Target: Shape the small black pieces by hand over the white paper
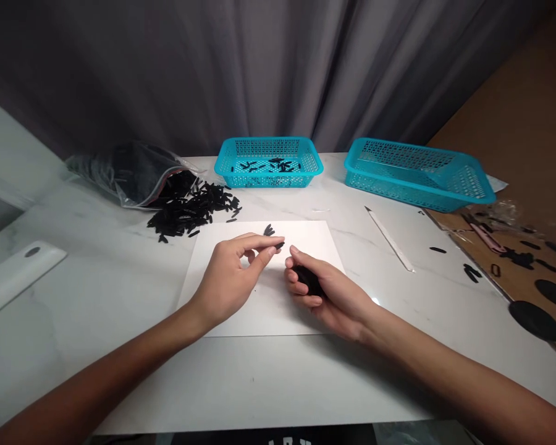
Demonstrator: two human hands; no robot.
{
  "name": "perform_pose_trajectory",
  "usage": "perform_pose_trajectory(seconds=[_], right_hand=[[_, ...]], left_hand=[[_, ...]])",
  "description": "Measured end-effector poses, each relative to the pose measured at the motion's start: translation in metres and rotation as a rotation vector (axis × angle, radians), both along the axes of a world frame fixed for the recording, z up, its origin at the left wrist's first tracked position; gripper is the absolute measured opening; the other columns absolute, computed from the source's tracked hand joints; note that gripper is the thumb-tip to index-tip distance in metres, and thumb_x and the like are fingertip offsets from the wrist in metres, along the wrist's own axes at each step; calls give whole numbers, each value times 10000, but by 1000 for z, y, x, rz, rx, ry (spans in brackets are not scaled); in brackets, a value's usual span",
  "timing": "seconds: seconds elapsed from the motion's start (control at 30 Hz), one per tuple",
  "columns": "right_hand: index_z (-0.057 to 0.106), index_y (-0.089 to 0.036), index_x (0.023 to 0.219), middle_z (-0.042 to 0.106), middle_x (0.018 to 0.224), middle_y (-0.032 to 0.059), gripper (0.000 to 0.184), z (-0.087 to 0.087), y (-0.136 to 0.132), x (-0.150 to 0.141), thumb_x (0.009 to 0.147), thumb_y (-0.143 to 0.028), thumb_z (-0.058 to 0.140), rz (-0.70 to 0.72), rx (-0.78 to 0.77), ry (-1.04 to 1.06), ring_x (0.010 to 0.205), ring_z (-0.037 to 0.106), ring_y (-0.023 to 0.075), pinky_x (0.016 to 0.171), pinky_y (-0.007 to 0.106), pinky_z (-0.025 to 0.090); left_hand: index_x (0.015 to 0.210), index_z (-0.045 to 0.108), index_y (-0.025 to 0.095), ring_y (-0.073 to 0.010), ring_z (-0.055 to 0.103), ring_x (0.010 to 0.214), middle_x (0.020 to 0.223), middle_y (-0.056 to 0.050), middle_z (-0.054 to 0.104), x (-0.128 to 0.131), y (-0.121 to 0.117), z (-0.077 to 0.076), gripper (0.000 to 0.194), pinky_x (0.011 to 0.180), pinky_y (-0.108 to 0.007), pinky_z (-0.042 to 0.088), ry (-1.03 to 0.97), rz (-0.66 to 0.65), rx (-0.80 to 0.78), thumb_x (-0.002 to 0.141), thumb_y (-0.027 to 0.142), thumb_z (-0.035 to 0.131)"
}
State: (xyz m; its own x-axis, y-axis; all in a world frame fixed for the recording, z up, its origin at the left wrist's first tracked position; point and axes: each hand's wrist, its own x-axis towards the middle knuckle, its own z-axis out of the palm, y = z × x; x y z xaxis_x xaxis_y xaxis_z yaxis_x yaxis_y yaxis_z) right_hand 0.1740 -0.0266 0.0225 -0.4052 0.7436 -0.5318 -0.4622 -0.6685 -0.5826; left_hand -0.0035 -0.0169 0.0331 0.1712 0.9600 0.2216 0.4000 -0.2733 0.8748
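Note:
Between thumb and fingertips, my left hand [234, 272] pinches a small black strip [279, 245] above a sheet of white paper [231, 318]. Close beside it, my right hand [328, 287] curls its fingers around a dark black piece [308, 280], whose exact kind I cannot make out. Just beyond my left fingertips, a few black strips [269, 230] lie together on the paper. A heap of similar black strips [189, 207] spills onto the table from a clear zip bag [134, 173] at the left.
At the back stand a blue basket [269, 181] with scattered black strips and another blue basket [412, 191]. A white pencil-like stick [390, 240] lies at the right. Black ovals [536, 320], a pink cutter [488, 237] and scraps are on the brown board. A white object [23, 275] lies far left.

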Motion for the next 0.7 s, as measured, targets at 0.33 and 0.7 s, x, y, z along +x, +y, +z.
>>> perform_pose_trajectory(seconds=[0.33, 0.7], right_hand=[[736, -153, 805, 362, 566, -65, 247, 6, 9, 12, 803, -396, 780, 7, 526, -369, 505, 240, 67, 452, 242, 158], [724, -156, 744, 347, 571, -59, 219, 11, 8, 13, 815, -352, 789, 4, 483, -287, 503, 219, 53, 431, 225, 143]], left_hand=[[859, 782, 229, -178, 722, 820, 861, -16, 782, -1, -4, 15, 62, 705, -281, 578, -49, -29, -15, 831, 253, 732], [816, 754, 185, -125, 688, 749, 830, -25, 767, -6, 3, 15, 98, 685, -225, 530, -253, -139, -279, 864, 255, 707]])
